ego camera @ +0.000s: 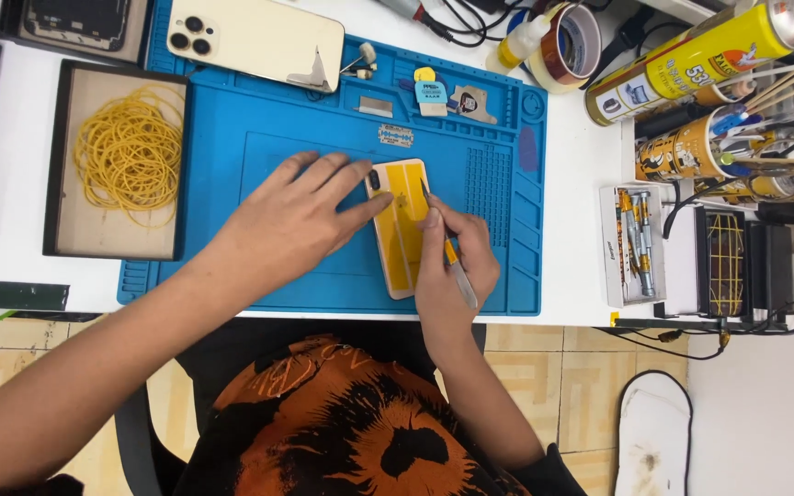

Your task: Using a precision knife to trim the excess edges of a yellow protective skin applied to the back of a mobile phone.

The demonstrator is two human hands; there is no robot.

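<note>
Tray (59, 161) far left w/ yellow rubber bands (129, 152). Blue work mat (305, 138) centre; gold phone (255, 41) lies at its top edge. Left hand (291, 220) flat, fingers spread, pressing small gold phone (399, 225) at mid-mat. Right hand (452, 271) pinching thin tool (452, 257), tip on the phone's back. Screwdriver box (634, 243) right, off mat.

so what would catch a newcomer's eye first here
The blue mat at centre, where the left hand pins a taped gold phone while the right hand works a thin tool on it. Next, the tray of yellow rubber bands at left and the yellow spray can at top right.
</note>
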